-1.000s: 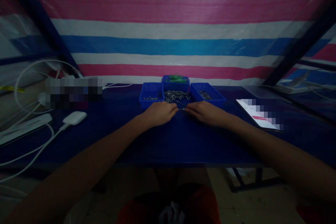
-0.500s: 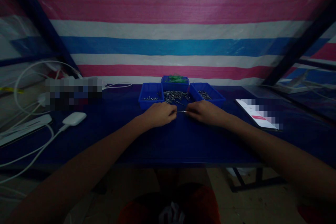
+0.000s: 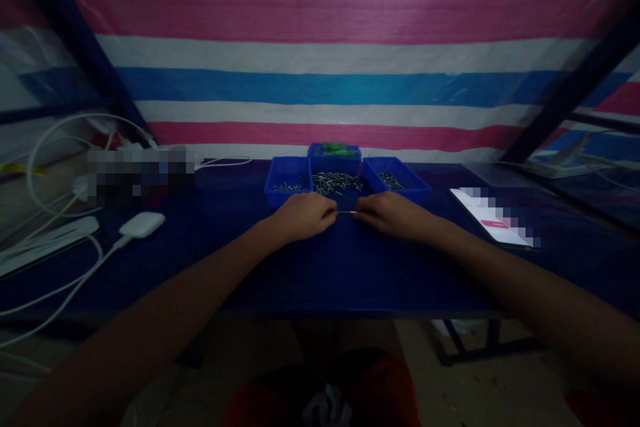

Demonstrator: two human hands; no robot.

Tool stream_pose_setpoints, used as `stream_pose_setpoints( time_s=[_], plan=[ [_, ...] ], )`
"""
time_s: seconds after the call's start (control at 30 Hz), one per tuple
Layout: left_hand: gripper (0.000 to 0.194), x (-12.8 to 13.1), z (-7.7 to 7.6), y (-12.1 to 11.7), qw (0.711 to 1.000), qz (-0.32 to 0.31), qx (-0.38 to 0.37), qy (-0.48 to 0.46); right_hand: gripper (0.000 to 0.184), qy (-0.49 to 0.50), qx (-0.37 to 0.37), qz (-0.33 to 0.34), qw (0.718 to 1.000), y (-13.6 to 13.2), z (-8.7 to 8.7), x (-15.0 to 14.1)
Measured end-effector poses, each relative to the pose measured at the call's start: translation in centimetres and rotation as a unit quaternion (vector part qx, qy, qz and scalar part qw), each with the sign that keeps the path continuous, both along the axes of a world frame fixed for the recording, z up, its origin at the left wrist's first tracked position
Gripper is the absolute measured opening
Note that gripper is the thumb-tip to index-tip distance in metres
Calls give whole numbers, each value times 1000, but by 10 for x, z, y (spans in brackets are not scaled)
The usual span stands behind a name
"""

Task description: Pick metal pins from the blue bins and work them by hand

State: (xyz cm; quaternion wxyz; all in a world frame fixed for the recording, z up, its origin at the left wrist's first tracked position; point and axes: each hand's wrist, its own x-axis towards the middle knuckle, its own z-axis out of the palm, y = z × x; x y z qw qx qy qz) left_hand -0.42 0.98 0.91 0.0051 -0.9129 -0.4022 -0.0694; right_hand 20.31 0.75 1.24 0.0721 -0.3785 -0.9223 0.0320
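Note:
My left hand (image 3: 306,215) and my right hand (image 3: 393,212) face each other over the middle of the table. Between them runs a thin, shiny metal pin (image 3: 346,212), with fingertips pinched on each end. Its ends are hidden in the fingers, so its exact kind does not show. Just beyond the hands lies a loose pile of similar slim metal pins (image 3: 336,181). A blue bin (image 3: 286,167) holding small metal pieces stands behind my left hand. Behind my right hand is another blue bin (image 3: 407,180), with metal pins in it.
At the back, a third blue bin (image 3: 320,161) holds green plastic-looking material (image 3: 336,148). A lit phone (image 3: 487,217) lies to the right on the blue table (image 3: 350,273). On the left are a white charger (image 3: 143,225), loose cables and a blurred-out cluster. A striped sheet (image 3: 340,87) hangs behind.
Hardly anything differs. Both hands keep their pinch on the metal pin in nearly the same place, and the view has shifted very slightly.

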Motion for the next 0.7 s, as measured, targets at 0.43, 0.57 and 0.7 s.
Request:
stream_pose_setpoints(
  time_s=[0.43,0.57,0.7],
  plan=[
    [35,1,1,-3,1000,9,12,3,25,5,5,-4,1000,-2,2,-2],
    [32,2,1,-3,1000,15,10,3,24,6,14,1,1000,0,1,-1],
    [27,2,2,-2,1000,13,-3,-3,17,2,8,1,1000,1,0,0]
  ],
)
